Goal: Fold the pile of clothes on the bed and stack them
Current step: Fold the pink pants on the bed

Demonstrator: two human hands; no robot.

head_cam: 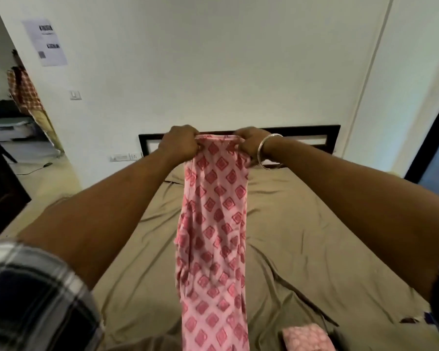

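A person holds a pink garment with a red diamond print up above the bed, the left hand and right hand each clenched on its top hem, a bangle on the right wrist; the cloth hangs straight down over the olive sheet, while a folded pink piece lies on the bed's near edge, right of the hanging garment
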